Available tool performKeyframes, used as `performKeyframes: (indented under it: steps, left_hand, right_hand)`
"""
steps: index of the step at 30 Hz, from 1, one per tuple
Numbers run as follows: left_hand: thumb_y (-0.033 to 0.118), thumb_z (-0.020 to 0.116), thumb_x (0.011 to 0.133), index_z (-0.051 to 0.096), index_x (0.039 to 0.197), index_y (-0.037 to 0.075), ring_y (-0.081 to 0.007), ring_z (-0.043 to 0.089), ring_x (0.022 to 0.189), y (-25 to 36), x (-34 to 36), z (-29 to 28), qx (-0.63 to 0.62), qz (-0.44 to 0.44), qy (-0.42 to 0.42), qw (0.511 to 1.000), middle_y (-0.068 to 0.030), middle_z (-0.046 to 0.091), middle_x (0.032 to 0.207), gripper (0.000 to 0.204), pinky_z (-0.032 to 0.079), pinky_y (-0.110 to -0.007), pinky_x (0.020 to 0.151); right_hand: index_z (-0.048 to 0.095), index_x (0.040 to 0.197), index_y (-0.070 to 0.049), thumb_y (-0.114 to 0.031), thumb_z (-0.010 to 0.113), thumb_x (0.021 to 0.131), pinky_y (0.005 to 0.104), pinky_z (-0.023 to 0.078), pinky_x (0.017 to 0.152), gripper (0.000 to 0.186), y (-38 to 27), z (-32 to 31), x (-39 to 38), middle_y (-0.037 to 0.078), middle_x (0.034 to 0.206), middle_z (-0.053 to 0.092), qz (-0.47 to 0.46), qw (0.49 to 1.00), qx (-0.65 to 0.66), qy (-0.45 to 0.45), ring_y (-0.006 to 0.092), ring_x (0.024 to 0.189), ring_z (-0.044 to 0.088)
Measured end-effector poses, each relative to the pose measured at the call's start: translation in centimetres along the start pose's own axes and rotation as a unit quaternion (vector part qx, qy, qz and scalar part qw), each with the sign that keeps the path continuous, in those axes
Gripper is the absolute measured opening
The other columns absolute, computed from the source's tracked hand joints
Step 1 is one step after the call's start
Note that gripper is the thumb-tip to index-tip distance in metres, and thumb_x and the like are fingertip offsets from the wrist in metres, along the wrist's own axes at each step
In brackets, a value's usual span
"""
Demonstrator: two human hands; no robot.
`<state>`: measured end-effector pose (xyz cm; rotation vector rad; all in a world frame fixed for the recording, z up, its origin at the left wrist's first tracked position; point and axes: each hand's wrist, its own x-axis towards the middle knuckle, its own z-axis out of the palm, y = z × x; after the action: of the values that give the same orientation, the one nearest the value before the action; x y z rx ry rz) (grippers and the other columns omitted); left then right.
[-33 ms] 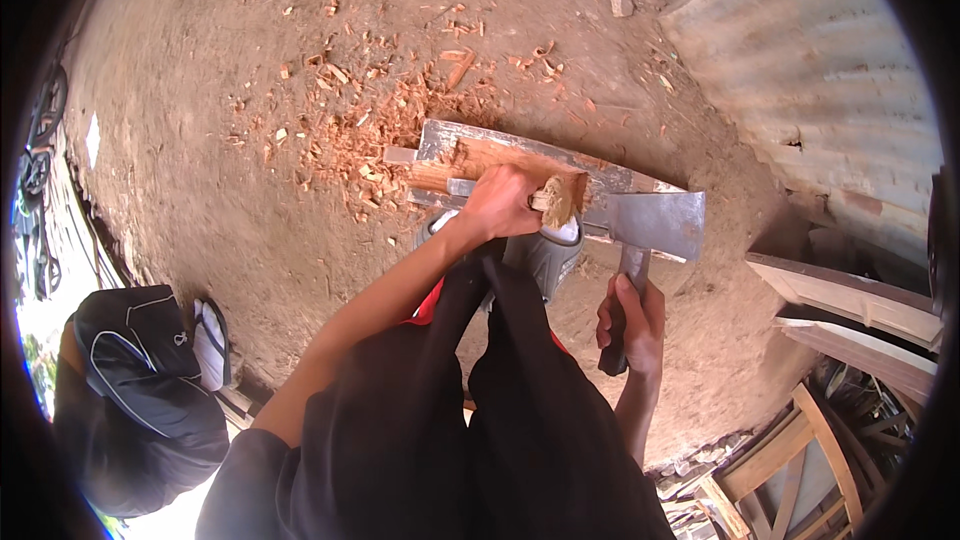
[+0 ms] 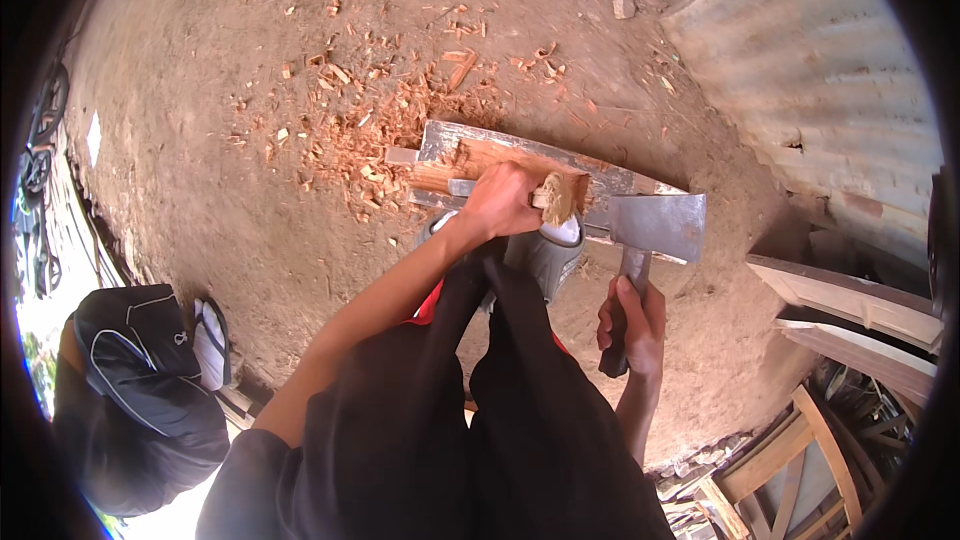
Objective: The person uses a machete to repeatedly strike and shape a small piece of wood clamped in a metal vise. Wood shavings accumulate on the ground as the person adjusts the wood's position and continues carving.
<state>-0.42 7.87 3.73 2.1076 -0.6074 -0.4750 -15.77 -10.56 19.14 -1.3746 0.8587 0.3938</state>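
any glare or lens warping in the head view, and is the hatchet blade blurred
Head view: white glare burns out the lower-left rim around the black fabric bundle with pale piping; black fisheye vignetting swallows the corners, and the grey corrugated metal sheet is cut off in a curve; the broad grey steel hatchet blade keeps fairly crisp edges.

- Head cam = L one of the pair on your head, looks steeply down past your dark clothes [image 2: 390,440] to the dirt floor [image 2: 200,120]
- Lens v wide: fisheye, straight edges bow, black border all rnd
- Closest to cam: your dark clothes, btm ctr
- Your L hand [image 2: 500,200] sits mid-frame, R hand [image 2: 640,325] lower & to the R
- Twd the edges: corrugated sheet [image 2: 815,70], upper R; black bag [image 2: 145,380], lower L
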Motion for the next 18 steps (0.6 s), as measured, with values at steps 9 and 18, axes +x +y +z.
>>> performKeyframes:
  steps: [9,18]
  left_hand:
    - [0.016,0.071,0.070,0.070,0.080,0.001,-0.0463,0.068,0.080,0.1,1.6,-1.7,-0.060,-0.001,-0.086,0.994,-0.0250,0.068,0.079,0.018,0.056,-0.051,0.072]
    - [0.015,0.071,0.066,0.070,0.079,0.005,-0.0444,0.069,0.080,-0.4,1.4,-1.3,-0.017,0.017,-0.051,0.998,-0.0236,0.068,0.079,0.016,0.054,-0.050,0.068]
  right_hand:
    - [0.055,0.094,-0.002,-0.030,0.060,0.105,0.0289,0.044,0.043,0.031,0.2,1.4,0.8,0.005,0.064,0.055,0.015,0.999,-0.035,-0.007,0.0129,0.047,0.053]
    - [0.054,0.086,-0.003,-0.033,0.061,0.104,0.0299,0.041,0.039,0.036,2.6,2.2,2.4,0.005,0.059,0.052,-0.009,0.999,-0.048,0.020,0.0130,0.042,0.050]
